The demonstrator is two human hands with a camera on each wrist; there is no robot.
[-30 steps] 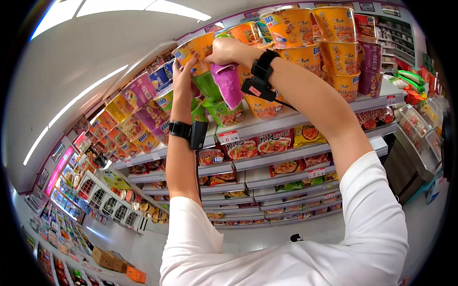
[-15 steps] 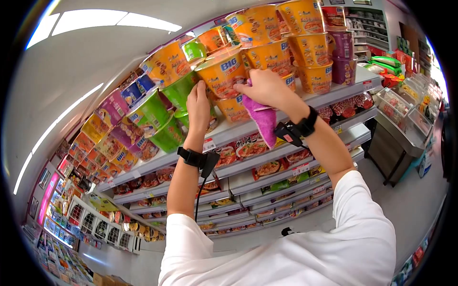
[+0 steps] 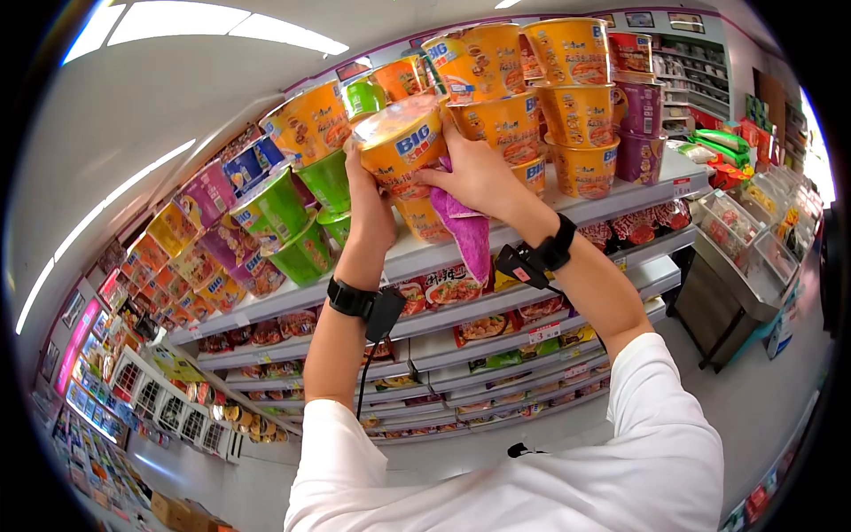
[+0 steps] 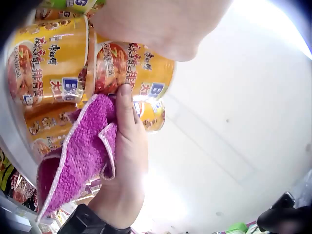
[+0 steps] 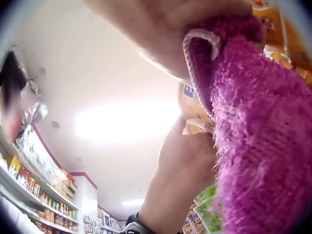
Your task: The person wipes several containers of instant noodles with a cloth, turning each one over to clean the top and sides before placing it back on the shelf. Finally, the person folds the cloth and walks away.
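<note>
item one: orange "big" instant-noodle tub [image 3: 403, 149], shifted and tipped since a half second ago, lid showing more fully, now held between my hands above another orange tub [image 3: 422, 218] near the top shelf's front edge [image 3: 620, 203], so i judge it in handling rather than at rest. item two: right hand [image 3: 483, 179], thumb on the tub's front, gripping it with a purple terry cloth [image 3: 470, 244] hanging below. item three: left hand [image 3: 370, 208], raised against the tub's left side, finger curl hidden, cannot tell; both forearms reach upward.
</note>
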